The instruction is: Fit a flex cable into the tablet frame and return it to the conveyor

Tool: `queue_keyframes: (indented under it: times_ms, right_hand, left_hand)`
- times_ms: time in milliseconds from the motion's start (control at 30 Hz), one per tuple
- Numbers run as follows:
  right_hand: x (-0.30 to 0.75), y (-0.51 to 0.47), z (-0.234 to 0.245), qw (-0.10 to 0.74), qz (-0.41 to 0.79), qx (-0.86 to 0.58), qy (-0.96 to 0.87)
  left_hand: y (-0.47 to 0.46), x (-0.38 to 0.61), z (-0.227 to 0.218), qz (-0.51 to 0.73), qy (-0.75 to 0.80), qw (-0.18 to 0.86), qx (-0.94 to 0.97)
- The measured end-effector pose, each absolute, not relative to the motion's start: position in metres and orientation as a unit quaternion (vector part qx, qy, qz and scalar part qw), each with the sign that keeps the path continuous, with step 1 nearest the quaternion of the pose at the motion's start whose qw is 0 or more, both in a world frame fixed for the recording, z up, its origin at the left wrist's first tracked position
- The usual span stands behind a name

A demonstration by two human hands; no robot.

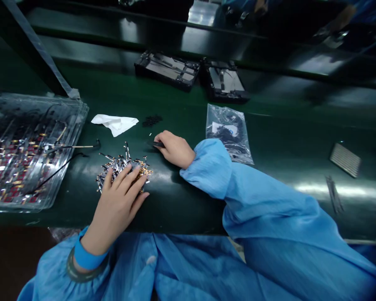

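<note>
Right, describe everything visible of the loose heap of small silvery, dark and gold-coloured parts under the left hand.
The heap of small silvery, dark and gold-coloured parts looks metallic and shiny, its pieces tangled at many angles, some slim ones poking up at the far edge. Gold-coloured bits gather on its right. It lies loose on the glossy dark green worktop, right of the clear plastic trays. The left hand covers its near side, fingers spread and seemingly touching it. Single pieces are too small to identify.
</note>
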State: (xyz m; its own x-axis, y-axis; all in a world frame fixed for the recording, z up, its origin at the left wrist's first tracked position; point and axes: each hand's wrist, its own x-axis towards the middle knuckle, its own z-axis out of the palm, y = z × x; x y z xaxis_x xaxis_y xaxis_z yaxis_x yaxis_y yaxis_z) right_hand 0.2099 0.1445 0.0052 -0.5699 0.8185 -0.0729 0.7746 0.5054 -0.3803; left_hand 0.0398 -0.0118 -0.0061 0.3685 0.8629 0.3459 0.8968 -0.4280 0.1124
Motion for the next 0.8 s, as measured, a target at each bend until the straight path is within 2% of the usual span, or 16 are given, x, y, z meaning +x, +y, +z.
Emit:
queue_keyframes:
  times_ms: [167,267,367,433,567,800]
  right_hand:
    - [0.215,0.143,0.007,0.054,0.251,-0.523,-0.813]
    - [0.223,0.149,0.010,0.090,0.281,-0.532,-0.794]
    - [0.235,0.156,0.010,0.152,0.306,-0.465,-0.817]
    - [0.241,0.158,0.007,0.165,0.293,-0.392,-0.856]
    - [0.243,0.159,-0.001,0.099,0.242,-0.308,-0.915]
    - [0.241,0.161,-0.001,0.062,0.192,-0.341,-0.918]
  left_hand:
    - [-0.016,0.041,0.001,-0.180,-0.553,0.044,-0.812]
    - [-0.013,0.047,0.000,-0.204,-0.552,0.043,-0.808]
    - [-0.008,0.053,-0.006,-0.198,-0.546,0.044,-0.813]
    - [-0.006,0.055,-0.009,-0.192,-0.547,0.049,-0.813]
    - [-0.007,0.054,-0.011,-0.181,-0.550,0.045,-0.814]
    - [-0.009,0.053,-0.012,-0.172,-0.559,0.040,-0.810]
